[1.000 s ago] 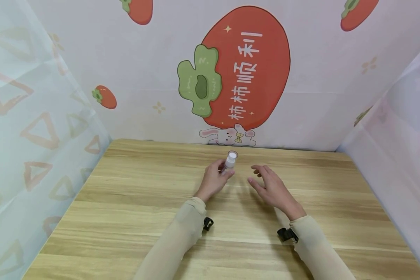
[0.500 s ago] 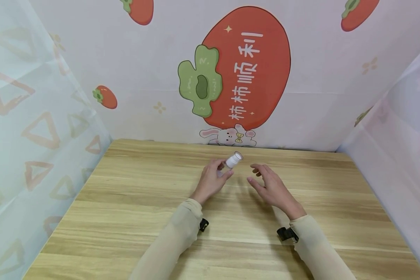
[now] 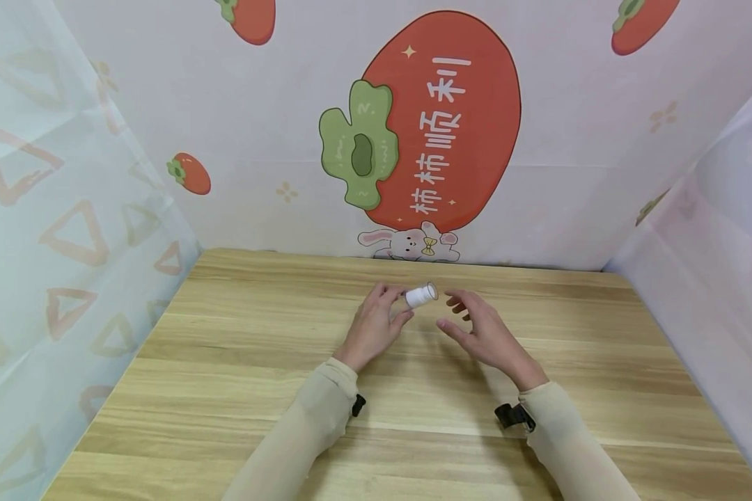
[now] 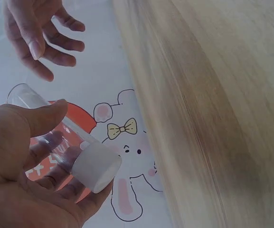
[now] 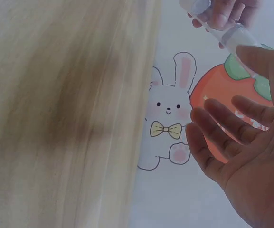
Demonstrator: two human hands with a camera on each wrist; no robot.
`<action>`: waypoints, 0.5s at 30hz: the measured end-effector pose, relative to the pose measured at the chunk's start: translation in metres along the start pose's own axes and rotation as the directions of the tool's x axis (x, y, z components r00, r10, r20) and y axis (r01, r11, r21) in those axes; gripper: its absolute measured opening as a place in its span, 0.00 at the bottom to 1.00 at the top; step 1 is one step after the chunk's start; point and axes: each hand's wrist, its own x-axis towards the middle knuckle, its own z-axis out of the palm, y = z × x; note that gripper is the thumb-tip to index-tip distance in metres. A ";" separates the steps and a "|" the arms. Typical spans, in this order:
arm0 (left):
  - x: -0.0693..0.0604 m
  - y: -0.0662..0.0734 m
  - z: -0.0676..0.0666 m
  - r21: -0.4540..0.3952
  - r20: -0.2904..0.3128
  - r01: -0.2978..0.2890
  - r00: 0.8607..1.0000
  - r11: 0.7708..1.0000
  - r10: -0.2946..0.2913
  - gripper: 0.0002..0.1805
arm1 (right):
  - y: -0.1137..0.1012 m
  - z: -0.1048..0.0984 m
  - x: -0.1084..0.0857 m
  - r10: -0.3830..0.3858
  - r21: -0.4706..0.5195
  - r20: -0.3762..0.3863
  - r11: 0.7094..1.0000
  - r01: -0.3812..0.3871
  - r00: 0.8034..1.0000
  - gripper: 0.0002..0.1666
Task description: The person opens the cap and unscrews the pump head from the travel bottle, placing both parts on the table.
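A small clear bottle [image 4: 96, 166] with white parts lies tilted in my left hand [image 3: 372, 323]. Its white upper part [image 3: 418, 296], inside what looks like a transparent cap, points toward the right in the head view. The left thumb and fingers grip the bottle around its body, as the left wrist view shows. My right hand [image 3: 485, 337] hovers just to the right of the capped end, with fingers loosely bent and nothing between them. In the right wrist view, the right hand [image 5: 250, 137] has its palm visible, and the bottle [image 5: 241, 42] is partly behind its thumb.
Both hands are above a wooden table [image 3: 225, 390]. A white backdrop [image 3: 276, 125] with printed persimmons and a rabbit rises along its far edge. Patterned sheets stand at the left [image 3: 69, 229] and right [image 3: 714, 229]. Black straps [image 3: 515, 417] sit at the wrists.
My left hand has tipped the bottle from nearly upright over to the right, and the hand shifted slightly left. The right hand has moved a little toward the bottle's capped end.
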 end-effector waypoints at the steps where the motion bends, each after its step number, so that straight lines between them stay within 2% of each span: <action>1: -0.001 0.000 0.000 0.023 -0.002 -0.017 1.000 1.000 0.018 0.22 | -0.001 0.000 0.001 -0.004 0.010 0.001 1.000 0.004 1.000 0.35; 7: -0.004 0.001 -0.001 0.159 0.006 -0.092 0.996 0.983 0.093 0.20 | -0.006 -0.001 0.004 -0.045 0.048 -0.006 0.998 0.046 0.999 0.38; 15: -0.007 0.005 -0.003 0.252 0.018 -0.162 0.987 0.954 0.162 0.20 | -0.014 0.000 0.008 -0.090 0.087 -0.014 0.992 0.090 0.996 0.39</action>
